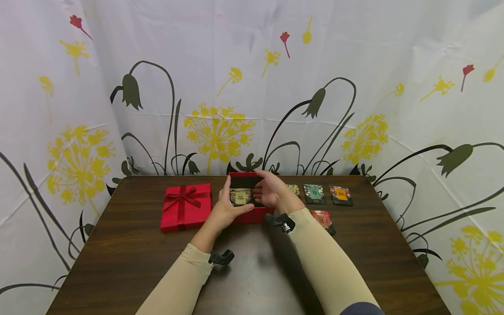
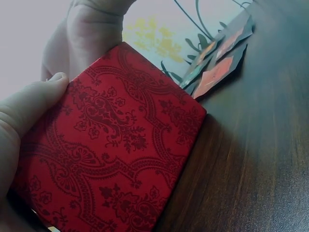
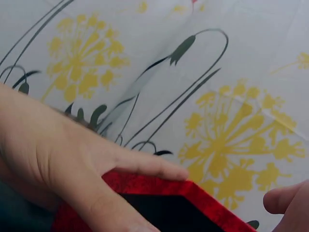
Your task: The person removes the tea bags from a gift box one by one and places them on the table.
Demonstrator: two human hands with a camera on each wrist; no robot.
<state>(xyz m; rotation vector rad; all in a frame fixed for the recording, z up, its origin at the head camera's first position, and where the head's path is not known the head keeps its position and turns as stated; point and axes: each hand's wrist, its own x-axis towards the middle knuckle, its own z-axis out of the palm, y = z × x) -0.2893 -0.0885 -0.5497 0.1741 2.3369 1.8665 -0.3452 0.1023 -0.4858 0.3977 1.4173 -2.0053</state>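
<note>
An open red box with a dark inside stands near the table's far edge. My left hand grips its left side, the thumb lying over the front rim; the left wrist view shows the patterned front wall. Inside the box, toward the left, is a packet with a pale gold label. My right hand reaches over the box's right side with its fingers inside, and I see nothing held in it. In the right wrist view one of its fingers lies along the red rim.
A red lid with a ribbon bow lies left of the box. To the right are a green-labelled packet, an orange-labelled packet, a red packet and a partly hidden packet. A flowered curtain hangs behind the table.
</note>
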